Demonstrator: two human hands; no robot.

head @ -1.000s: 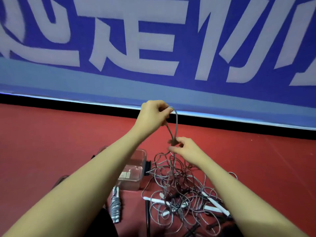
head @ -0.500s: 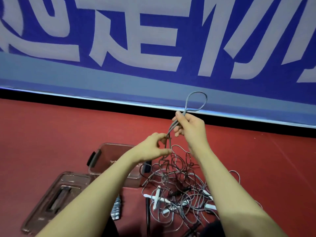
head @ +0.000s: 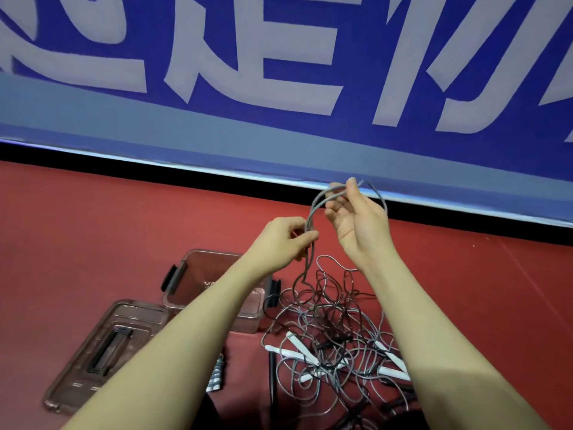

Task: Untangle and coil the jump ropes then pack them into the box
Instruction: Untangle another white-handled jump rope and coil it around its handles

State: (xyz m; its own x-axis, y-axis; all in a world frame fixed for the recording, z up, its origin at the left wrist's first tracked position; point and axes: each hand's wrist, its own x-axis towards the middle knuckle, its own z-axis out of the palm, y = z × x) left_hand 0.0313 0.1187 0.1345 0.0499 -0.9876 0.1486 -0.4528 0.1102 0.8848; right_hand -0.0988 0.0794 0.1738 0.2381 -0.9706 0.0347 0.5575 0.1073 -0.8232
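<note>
Lower left of the frame lies the box's clear lid [head: 102,352], off and flat on the red floor [head: 93,231], with the open clear box [head: 214,274] just beyond it; whatever it holds is hidden behind the left forearm. Below the box, a small coiled grey bundle [head: 217,375] peeks out beside that forearm, possibly one rope already wound, though I cannot tell. At centre, the left hand [head: 283,240] pinches a grey rope strand [head: 313,209] between thumb and fingers. To its right, the right hand [head: 356,221] is raised, fingertips pinching the top of the same strand's loop. Beneath both, lower centre to right, the tangled jump ropes [head: 335,336] with white handles [head: 294,350] sprawl on the floor. By my reading, the job is early: one strand is being teased free, most untangling, coiling and packing remains.
</note>
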